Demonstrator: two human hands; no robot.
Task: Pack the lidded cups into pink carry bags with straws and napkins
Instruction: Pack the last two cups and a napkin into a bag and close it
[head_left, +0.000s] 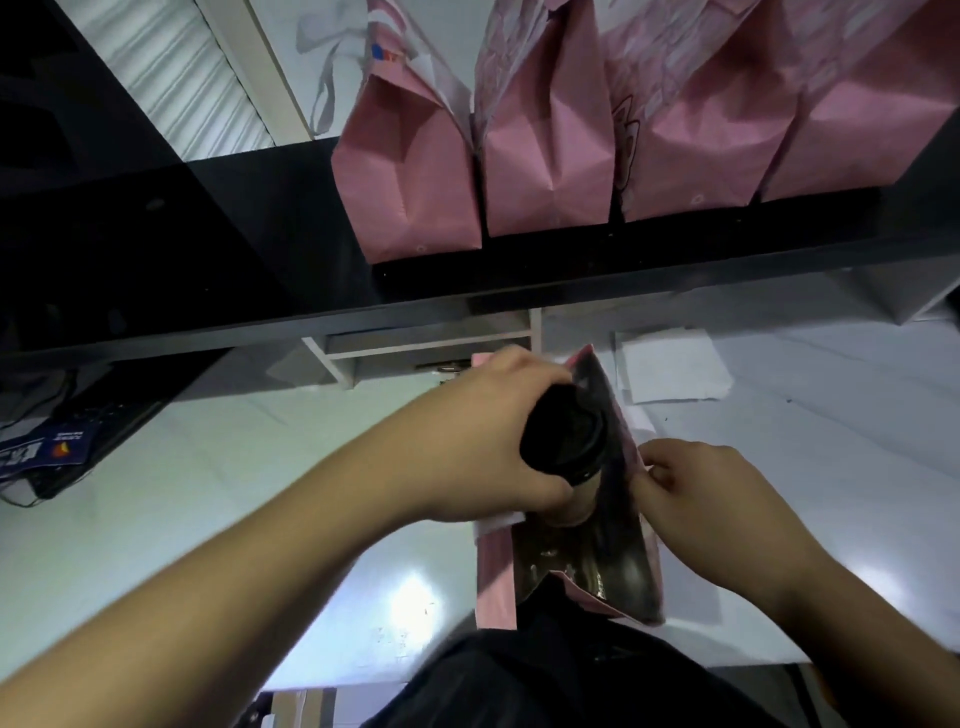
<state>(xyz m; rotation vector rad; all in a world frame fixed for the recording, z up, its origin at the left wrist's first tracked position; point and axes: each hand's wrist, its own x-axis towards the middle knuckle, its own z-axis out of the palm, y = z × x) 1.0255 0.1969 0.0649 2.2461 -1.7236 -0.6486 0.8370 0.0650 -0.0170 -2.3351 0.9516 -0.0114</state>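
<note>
The left hand (488, 441) is gripping a tan paper cup with a black plastic lid (566, 441), fingers and thumb curled round its upper part just under the lid. The cup is tilting at the mouth of an open pink paper carry bag with a dark glossy lining (597, 566), its lower end already inside the opening. The bag is standing on the pale white surface (234, 467), close to the person's dark-clothed body. The right hand (711, 499) is pinching the bag's right-hand rim between thumb and fingertips, holding the mouth apart. Beyond the bag, a small stack of white paper napkins (670, 371) is lying flat on the surface, well apart from the hands. On the black shelf (519, 270) above, a row of four filled pink paper bags (550, 156) is standing side by side, touching one another.
</note>
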